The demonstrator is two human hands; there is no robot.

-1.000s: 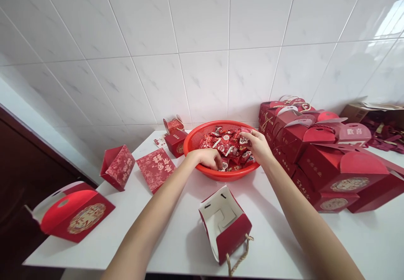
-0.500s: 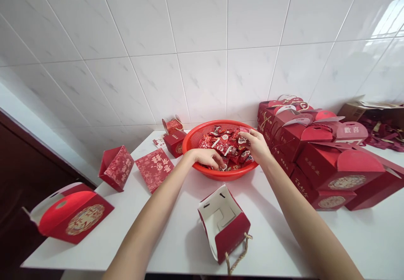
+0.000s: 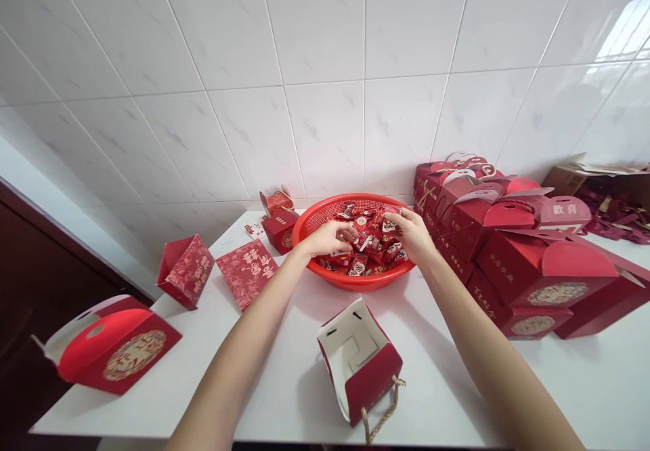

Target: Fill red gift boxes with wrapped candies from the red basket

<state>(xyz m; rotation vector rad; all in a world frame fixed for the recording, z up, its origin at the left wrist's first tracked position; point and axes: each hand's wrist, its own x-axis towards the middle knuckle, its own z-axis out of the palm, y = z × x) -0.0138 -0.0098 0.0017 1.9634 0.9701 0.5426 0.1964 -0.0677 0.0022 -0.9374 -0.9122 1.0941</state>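
Note:
A red plastic basket [image 3: 355,282] full of red-wrapped candies [image 3: 368,242] stands near the wall. Over its left side is my left hand [image 3: 332,238], thumb and fingers apart just above the candies, with nothing visible between them. At the right side of the basket, my right hand [image 3: 414,233] pinches a red and pink candy packet [image 3: 391,215]; its fingertips partly cover it. Between my forearms sits an open red gift box [image 3: 373,383], its white inside showing no contents and its twisted rope handle [image 3: 383,418] hanging toward the table's front edge.
Stacked red gift boxes [image 3: 548,268] crowd the right side. Behind them a cardboard carton [image 3: 566,183] holds dark red ribbons. On the left stand an open red box [image 3: 122,353], a patterned box [image 3: 187,271] and a flat patterned piece [image 3: 246,271]. A small box [image 3: 281,231] touches the wall side.
My left hand has risen from among the candies and moved slightly away from me, its fingers now more spread. The right hand stays almost still with its packet.

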